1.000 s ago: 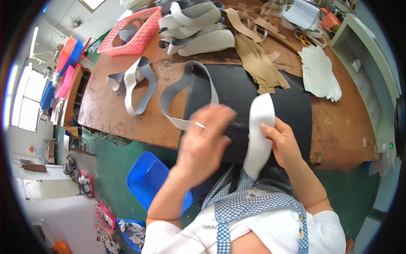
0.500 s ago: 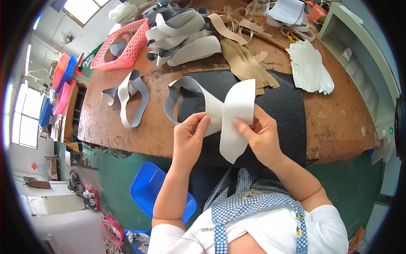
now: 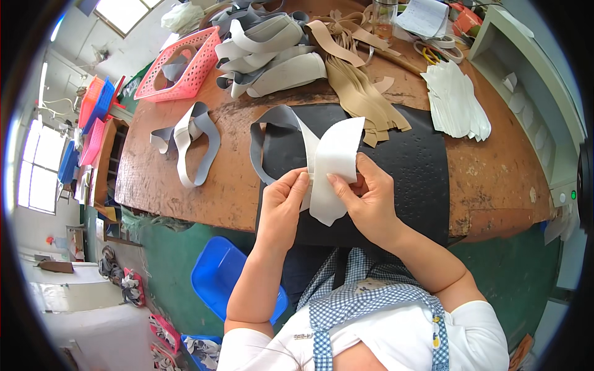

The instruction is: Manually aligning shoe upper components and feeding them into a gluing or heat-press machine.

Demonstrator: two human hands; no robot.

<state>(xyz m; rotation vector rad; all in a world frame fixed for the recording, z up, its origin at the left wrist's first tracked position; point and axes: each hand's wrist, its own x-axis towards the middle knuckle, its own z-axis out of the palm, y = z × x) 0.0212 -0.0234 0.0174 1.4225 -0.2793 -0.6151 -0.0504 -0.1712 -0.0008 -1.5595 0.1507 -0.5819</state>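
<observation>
My left hand (image 3: 283, 204) pinches the end of a looped strip (image 3: 272, 120), white on one face and grey on the other, whose loop stands out to the far left over a black mat (image 3: 408, 167). Between thumb and fingers my right hand (image 3: 370, 196) grips a wider curved white piece (image 3: 337, 148). The white piece overlaps the strip's edge where my two hands come close together. Whether the two are joined there I cannot tell. Fingertips of my right hand are partly hidden behind the white piece.
Another grey-white looped strip (image 3: 184, 139) lies at left on the wooden table (image 3: 142, 179). Toward the back are a pink basket (image 3: 198, 68), piled grey strips (image 3: 288, 74), tan strips (image 3: 359, 93) and stacked white pieces (image 3: 455, 102). A blue bin (image 3: 216, 272) stands below the table.
My right hand has moved left with the white piece, bringing it over the strip's edge. My left hand has shifted slightly right.
</observation>
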